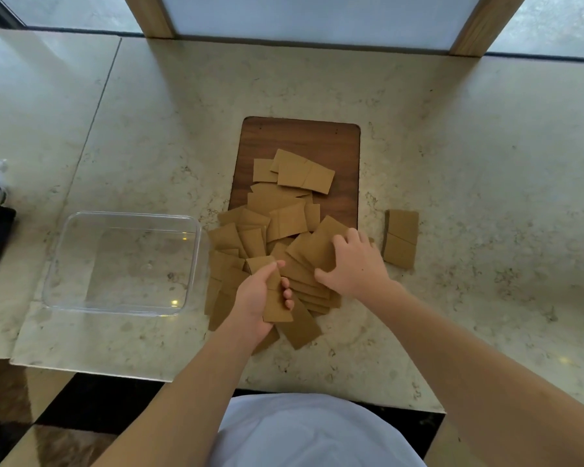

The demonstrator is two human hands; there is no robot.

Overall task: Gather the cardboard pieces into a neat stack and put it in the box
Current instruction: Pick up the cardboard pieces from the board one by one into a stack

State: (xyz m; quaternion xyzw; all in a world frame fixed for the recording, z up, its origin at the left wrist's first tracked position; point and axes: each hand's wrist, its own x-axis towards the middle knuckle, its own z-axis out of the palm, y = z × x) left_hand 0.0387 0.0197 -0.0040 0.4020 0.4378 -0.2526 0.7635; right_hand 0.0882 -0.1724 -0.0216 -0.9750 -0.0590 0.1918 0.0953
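clear box [196, 264] holding nothing, cardboard pieces [285, 220] beside it

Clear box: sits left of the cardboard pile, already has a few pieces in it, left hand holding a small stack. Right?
Not quite. The head view shows the clear box empty; only the counter shows through it. The rest holds: it sits left of the cardboard pile, and the left hand holds a small stack.

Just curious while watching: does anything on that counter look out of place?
Yes. One cardboard piece lies alone on the counter, right of the wooden board, apart from the messy pile. The clear box holds no cardboard.
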